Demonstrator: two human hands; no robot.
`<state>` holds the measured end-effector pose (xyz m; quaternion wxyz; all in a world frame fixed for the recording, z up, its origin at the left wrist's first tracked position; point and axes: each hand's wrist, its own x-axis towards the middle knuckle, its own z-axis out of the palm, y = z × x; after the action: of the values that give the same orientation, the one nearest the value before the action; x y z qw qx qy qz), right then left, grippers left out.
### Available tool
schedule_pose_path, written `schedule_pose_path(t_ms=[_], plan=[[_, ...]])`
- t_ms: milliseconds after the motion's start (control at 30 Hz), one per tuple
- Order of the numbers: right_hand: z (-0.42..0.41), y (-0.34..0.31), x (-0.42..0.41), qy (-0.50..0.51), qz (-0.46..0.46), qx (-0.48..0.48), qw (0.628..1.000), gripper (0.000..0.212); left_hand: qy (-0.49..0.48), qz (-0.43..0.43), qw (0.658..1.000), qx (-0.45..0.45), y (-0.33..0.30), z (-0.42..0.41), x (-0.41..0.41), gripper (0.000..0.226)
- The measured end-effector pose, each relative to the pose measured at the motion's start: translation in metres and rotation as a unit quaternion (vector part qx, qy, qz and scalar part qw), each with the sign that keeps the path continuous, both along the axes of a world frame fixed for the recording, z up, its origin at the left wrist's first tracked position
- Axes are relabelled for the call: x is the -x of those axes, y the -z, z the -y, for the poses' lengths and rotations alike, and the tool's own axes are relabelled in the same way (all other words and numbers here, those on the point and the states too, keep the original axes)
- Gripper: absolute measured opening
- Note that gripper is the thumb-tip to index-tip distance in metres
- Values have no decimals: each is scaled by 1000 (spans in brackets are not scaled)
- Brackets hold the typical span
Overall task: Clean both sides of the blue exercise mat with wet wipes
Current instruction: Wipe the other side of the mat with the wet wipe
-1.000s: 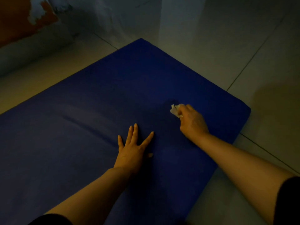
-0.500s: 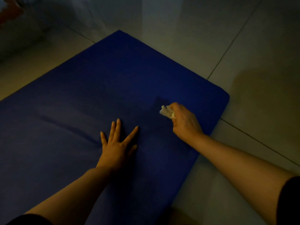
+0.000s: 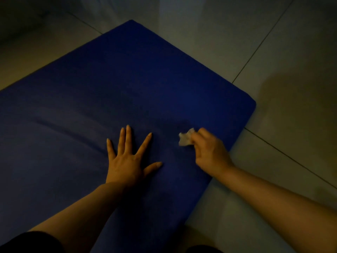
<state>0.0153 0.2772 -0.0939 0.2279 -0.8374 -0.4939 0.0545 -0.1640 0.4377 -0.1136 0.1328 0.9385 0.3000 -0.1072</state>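
left hand (image 3: pixel 127 161) pressed flat, fingers spread, on the blue exercise mat (image 3: pixel 127 84); at its 3 o'clock, right hand (image 3: pixel 211 152) pinches a crumpled wet wipe (image 3: pixel 186 139) against the mat.

arms: bare forearms | sleeves (image 3: pixel 31 241): dark, short, at lower corners | long fingernails

I see left hand (image 3: pixel 127 157) flat on mat (image 3: pixel 127 79), fingers splayed. Right hand (image 3: pixel 209 150) nearer mat's right edge, fingers curled, pinching wipe (image 3: pixel 186 139). Both forearms extended.
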Motion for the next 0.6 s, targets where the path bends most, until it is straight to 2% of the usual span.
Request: schedule_pose_path(t_ms=[133,233,300,333,400,467,533,600], plan=[[14,-3,14,-89,-32,37,995,18,7,-21,1000,-15,0,4,0,88],[9,-3,-26,20,0,18,1000,23,22,22,999,-23,5,10,1,78],[12,-2,-41,95,-1,23,995,24,64,99,993,-17,7,16,2,67],[16,-1,-38,100,5,24,995,25,97,147,984,-7,6,20,1,59],[27,1,-14,54,3,6,999,26,151,210,966,20,4,33,-6,54],[42,-1,14,-10,-16,0,1000,24,161,222,960,53,3,49,-14,52],[50,-3,18,-50,-28,16,998,22,151,196,968,48,8,63,-19,51],[49,-3,-3,-29,-13,25,999,19,154,170,973,15,13,68,-20,51]])
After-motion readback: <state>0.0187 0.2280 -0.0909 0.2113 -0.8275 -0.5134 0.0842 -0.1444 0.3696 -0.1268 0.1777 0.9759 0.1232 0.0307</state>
